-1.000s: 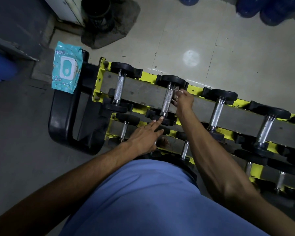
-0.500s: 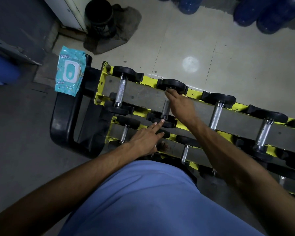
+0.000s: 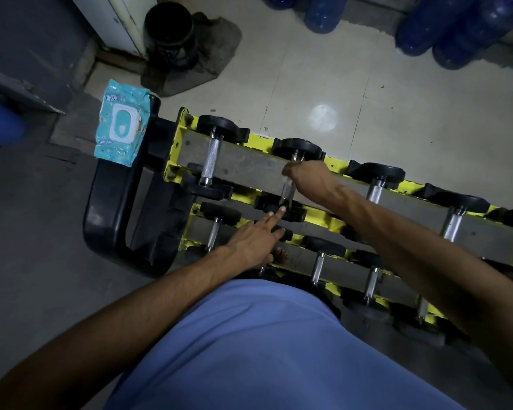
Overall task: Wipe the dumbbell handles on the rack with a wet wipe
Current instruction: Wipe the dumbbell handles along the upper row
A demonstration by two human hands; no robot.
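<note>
A yellow dumbbell rack point(image 3: 173, 161) holds rows of black-headed dumbbells with steel handles. On the top row, my right hand point(image 3: 305, 176) grips the upper part of the second dumbbell's handle point(image 3: 287, 193). A pale strip shows just below the fingers; I cannot tell wipe from metal there. My left hand point(image 3: 255, 241) reaches in from below, its straight index and middle fingers touching that dumbbell's near head point(image 3: 293, 213). The first dumbbell point(image 3: 211, 158) lies to the left and the third dumbbell point(image 3: 375, 190) to the right, neither touched.
A teal wet-wipe pack point(image 3: 120, 122) lies on the rack's black end frame point(image 3: 107, 208) at the left. A black bucket point(image 3: 169, 34) stands on the floor beyond, with blue water jugs point(image 3: 444, 25) at the top right. My blue shirt fills the bottom.
My right hand has moved from the handle's right side onto the handle and now wraps its upper part. The left hand has stayed on the near head. The camera tilted slightly.
</note>
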